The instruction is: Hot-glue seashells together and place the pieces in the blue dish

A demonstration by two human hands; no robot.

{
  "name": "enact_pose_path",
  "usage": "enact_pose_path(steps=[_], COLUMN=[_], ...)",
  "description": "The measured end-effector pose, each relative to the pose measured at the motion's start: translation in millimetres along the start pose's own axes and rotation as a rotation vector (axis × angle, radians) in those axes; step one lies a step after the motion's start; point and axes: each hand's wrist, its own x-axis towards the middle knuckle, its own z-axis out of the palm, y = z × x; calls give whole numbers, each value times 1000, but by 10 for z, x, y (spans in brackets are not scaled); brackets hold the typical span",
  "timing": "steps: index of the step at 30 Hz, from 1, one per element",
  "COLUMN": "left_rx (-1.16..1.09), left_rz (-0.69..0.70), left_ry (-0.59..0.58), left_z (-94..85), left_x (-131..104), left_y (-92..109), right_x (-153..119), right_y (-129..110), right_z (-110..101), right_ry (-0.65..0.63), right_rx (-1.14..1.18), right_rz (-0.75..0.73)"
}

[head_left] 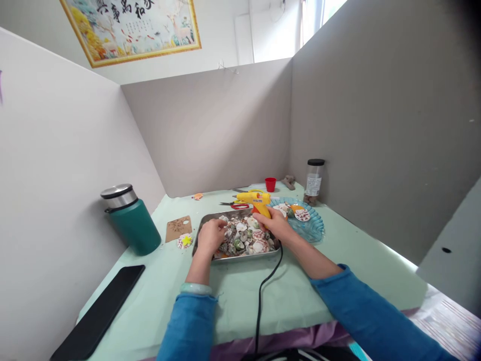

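Right hand (275, 223): grasping glue gun (255, 199), long axis nine-to-three o'clock | left hand (211, 234): gun's eight o'clock, above shells (246, 238), grasp cannot tell

One head-worn view, forward and down over the nearby tabletop (315, 291).

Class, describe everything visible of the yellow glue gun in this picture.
The glue gun is bright yellow and looks like plastic, with an orange-red trigger and small, unreadable print on its side. It is held roughly level near the far edge of the metal tray, its nozzle pointing to the picture's left. The person's right grip wraps the handle. A black cord, apparently its own, trails below.
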Motion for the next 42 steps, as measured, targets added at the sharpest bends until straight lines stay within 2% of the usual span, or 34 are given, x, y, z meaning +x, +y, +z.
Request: enact_pose_path(steps=[2,7,9,12,15,20,23,26,29,32,36,42], left_rx=[37,205,258,308,325,261,82,-348,-944,-1307,-1503,-1550], left_rz=[30,64,84,115,101,90,95,-7,-133,-178,-224,-228], left_ry=[-49,-290,-319,-316,-246,-153,-40,59,37,-10,-84,-89], left_z=[-13,-38,-33,-8,15,19,24,18,-19,-70,-92,-41], left_x=[-21,-70,-78,-83,-90,-81,-38,-2,-9,-42,-60,-30], left_y=[32,130,150,159,160,147,119,105,124,166,206,188], right_x=[-4,-7,-5,-2,-4,-19,-22,-21,-23,-26,-19,-68], right_y=[-5,0,5,7,0,-7,-2,-2,-9,-2,41,-35], right_z=[0,6,11,20,31,41,42,41,35,17,-5,-15], right_ry=[0,2,5,7,4,16,17,43,60,20,-31,-109], right_rx=[-15,-10,-12,-42,-97,-241,-220,-84,103,202,236,199], right_rz=[10,18,19,32,41,-55,-64,-32,-36,-58,-66,-58])
